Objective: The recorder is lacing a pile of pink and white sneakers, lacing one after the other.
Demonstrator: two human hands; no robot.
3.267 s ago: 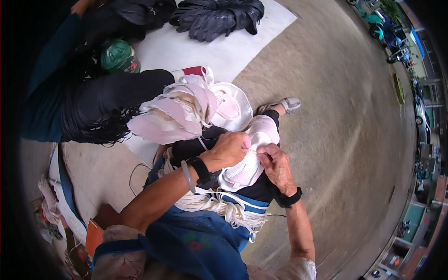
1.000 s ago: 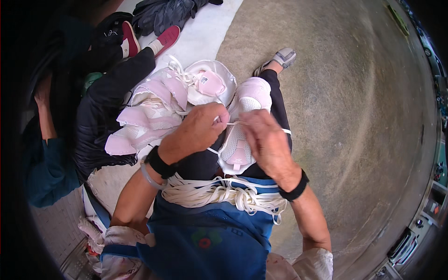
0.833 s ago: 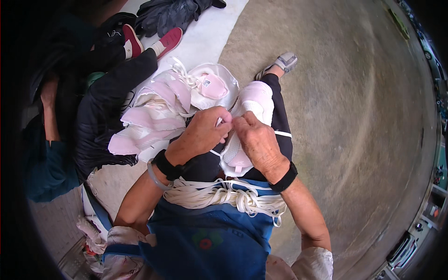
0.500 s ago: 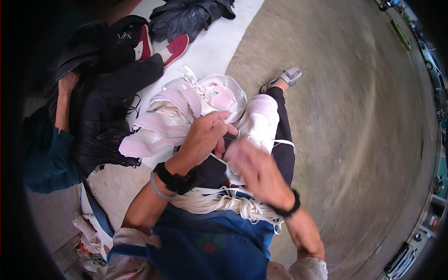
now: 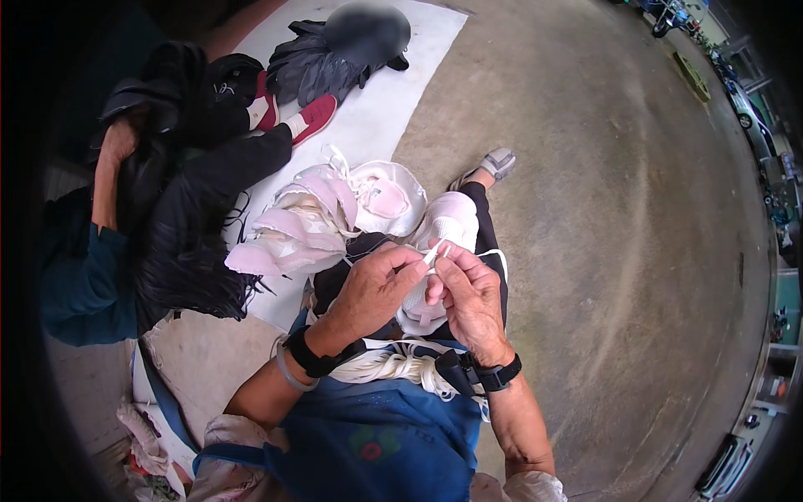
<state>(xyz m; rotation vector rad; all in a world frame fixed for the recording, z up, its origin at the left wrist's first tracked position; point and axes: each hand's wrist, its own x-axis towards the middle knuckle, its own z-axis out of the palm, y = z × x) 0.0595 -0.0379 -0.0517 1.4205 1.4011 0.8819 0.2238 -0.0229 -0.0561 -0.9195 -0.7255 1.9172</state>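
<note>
My left hand [image 5: 375,289] and my right hand [image 5: 470,297] meet over my lap, both with fingertips pinched on a white shoelace [image 5: 432,254]. Beneath them a white and pale pink shoe upper [image 5: 452,216] lies along my thigh, partly covered by my hands. A loop of lace sticks out at its right side. Close to my left hand is a pile of similar pink and white uppers [image 5: 288,226], with one upper [image 5: 386,199] showing its pink inside. A bundle of loose white laces [image 5: 389,366] rests across my lap on the blue apron [image 5: 368,418].
At the left a person's arm [image 5: 109,180] reaches into black shoe uppers [image 5: 188,243] heaped on their lap. More black pieces [image 5: 309,67] lie on a white sheet [image 5: 427,63] beyond their red shoes [image 5: 315,120]. Concrete floor [image 5: 619,251] stretches to the right, with vehicles at the far edge.
My right hand, blurred before, has come up beside my left, and both now pinch the lace. My left hand has lowered slightly. The view has shifted a little.
</note>
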